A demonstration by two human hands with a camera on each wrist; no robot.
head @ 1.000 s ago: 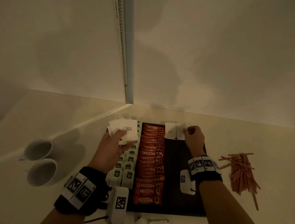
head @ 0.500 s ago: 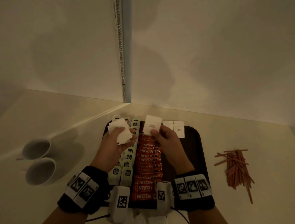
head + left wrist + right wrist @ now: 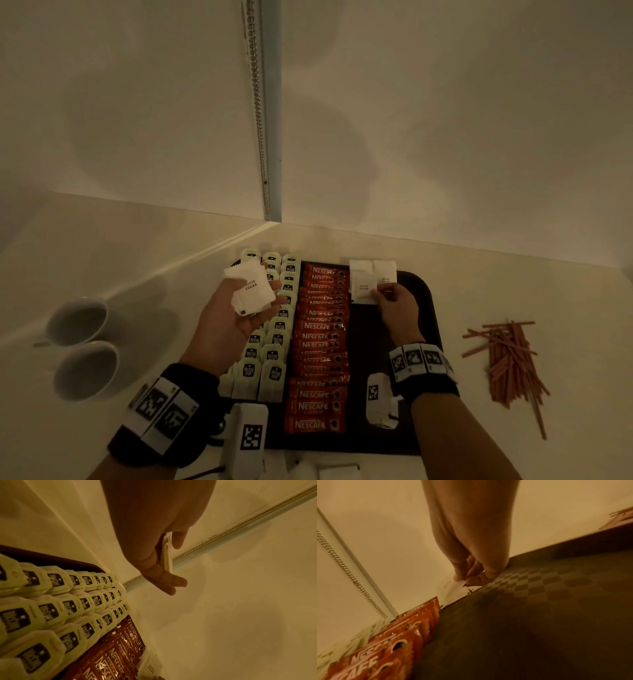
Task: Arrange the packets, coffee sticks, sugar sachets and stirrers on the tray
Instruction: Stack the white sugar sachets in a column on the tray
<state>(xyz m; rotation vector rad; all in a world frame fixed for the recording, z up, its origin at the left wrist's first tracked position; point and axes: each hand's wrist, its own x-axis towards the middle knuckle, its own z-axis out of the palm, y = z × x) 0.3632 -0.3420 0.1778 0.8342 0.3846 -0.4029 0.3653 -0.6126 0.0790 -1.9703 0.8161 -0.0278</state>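
A dark tray [image 3: 424,335] holds rows of pale green packets [image 3: 274,339] on its left and a column of red coffee sticks [image 3: 318,346] in the middle. My left hand [image 3: 236,308] is raised above the packets and grips a small stack of white sugar sachets [image 3: 251,287], seen edge-on as the sachet stack [image 3: 167,553] in the left wrist view. My right hand [image 3: 394,301] pinches one sugar sachet [image 3: 363,289] at the tray's far end, just in front of two sachets lying there [image 3: 373,267]. That pinched sachet [image 3: 452,588] touches the tray floor [image 3: 539,601].
A loose pile of red-brown stirrers [image 3: 510,363] lies on the counter right of the tray. Two white cups [image 3: 80,346] stand to the left. Walls meet in a corner close behind the tray, with a bead chain [image 3: 258,102] hanging there.
My right hand took a sachet from the stack in my left hand and carried it right and down to the tray's far end beside the two lying there. The left hand stayed raised.
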